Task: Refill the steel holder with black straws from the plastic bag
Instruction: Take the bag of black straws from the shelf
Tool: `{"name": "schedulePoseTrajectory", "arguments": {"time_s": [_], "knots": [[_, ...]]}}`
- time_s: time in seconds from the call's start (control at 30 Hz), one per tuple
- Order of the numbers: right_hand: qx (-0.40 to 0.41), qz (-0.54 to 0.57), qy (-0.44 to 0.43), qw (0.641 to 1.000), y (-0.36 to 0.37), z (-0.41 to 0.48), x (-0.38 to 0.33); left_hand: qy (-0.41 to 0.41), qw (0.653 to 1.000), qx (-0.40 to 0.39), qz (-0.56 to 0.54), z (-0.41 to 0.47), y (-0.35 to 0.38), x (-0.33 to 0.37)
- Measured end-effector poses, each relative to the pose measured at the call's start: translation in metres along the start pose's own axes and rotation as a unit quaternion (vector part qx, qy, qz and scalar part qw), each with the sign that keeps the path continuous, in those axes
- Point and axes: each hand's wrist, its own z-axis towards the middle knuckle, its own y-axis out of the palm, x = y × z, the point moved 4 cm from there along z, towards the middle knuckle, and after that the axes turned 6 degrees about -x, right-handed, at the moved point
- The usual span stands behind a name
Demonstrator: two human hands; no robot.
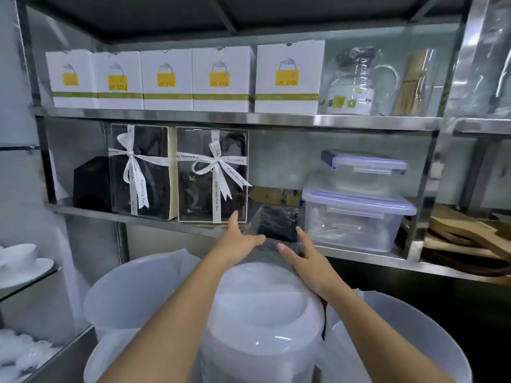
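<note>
A clear plastic bag of black straws [278, 223] lies end-on at the front of the lower steel shelf [154, 221], between a ribboned gift box and a stack of plastic tubs. My left hand [237, 241] rests against the bag's left side, fingers spread, thumb across its near end. My right hand [304, 255] is on the bag's right side, fingers apart and touching the plastic. Neither hand has closed around the bag. No steel holder is in view.
Two gift boxes with white ribbons [213, 172] stand left of the bag, stacked lidded tubs [356, 217] on its right. White boxes [221, 78] line the upper shelf. Large white plastic jugs [262, 313] sit right under my forearms. White cups [22, 261] are at the left, wooden boards [467, 236] at the right.
</note>
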Motion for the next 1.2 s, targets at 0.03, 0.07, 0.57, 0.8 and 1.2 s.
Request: {"name": "schedulePoseTrajectory", "arguments": {"time_s": [0.03, 0.07, 0.57, 0.8, 1.2], "knots": [[-0.018, 0.056, 0.011, 0.998, 0.003, 0.002, 0.001, -0.001, 0.999, -0.021, -0.042, 0.0, 0.003, -0.001], [-0.043, 0.101, 0.026, 0.994, 0.006, 0.004, 0.003, 0.003, 0.997, -0.042, -0.062, 0.003, 0.006, -0.004], [0.016, 0.311, 0.032, 0.95, -0.054, -0.033, -0.041, 0.071, 0.99, 0.021, -0.121, -0.032, -0.042, 0.013], [-0.038, 0.35, -0.019, 0.936, -0.077, -0.088, -0.098, 0.144, 0.987, 0.003, 0.073, -0.067, -0.009, 0.031], [0.008, 0.344, -0.154, 0.926, -0.143, -0.183, -0.169, 0.301, 0.932, 0.088, -0.183, -0.16, -0.04, 0.133]]}}
